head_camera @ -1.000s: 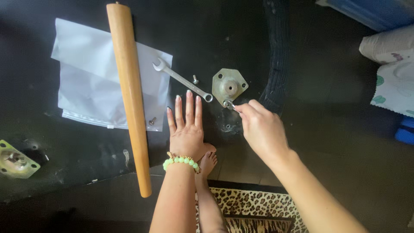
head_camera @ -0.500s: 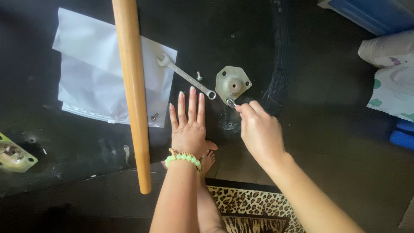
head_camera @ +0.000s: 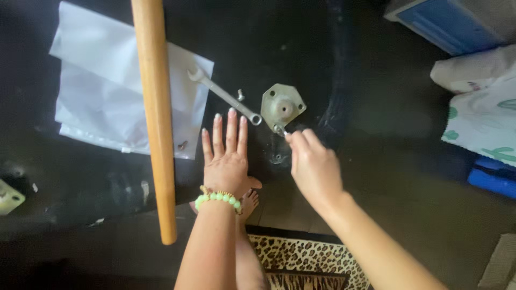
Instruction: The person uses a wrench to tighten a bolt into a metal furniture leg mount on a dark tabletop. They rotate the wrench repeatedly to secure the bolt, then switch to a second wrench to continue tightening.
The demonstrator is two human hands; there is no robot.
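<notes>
My left hand [head_camera: 227, 157] lies flat, palm down, fingers together, on the dark board, with a green bead bracelet [head_camera: 217, 199] at the wrist. Its fingertips reach almost to the ring end of a metal wrench [head_camera: 224, 96]. My right hand [head_camera: 312, 164] pinches a small screw [head_camera: 280, 129] at the lower edge of a hexagonal metal mounting plate [head_camera: 282, 106]. A loose screw [head_camera: 240, 95] lies beside the wrench. A long wooden leg [head_camera: 155, 113] lies just left of my left hand.
A clear plastic bag [head_camera: 102, 107] lies under the wooden leg, with a small screw [head_camera: 182, 145] on it. Another metal plate [head_camera: 8, 197] sits at the far left. A leopard-print mat [head_camera: 306, 263] and a bare foot [head_camera: 248, 203] are below. Blue box [head_camera: 446, 24] and patterned cloth [head_camera: 481, 121] at right.
The view has shifted slightly downward and closer. My right hand stays at the plate's lower edge with the screw; my left hand remains flat.
</notes>
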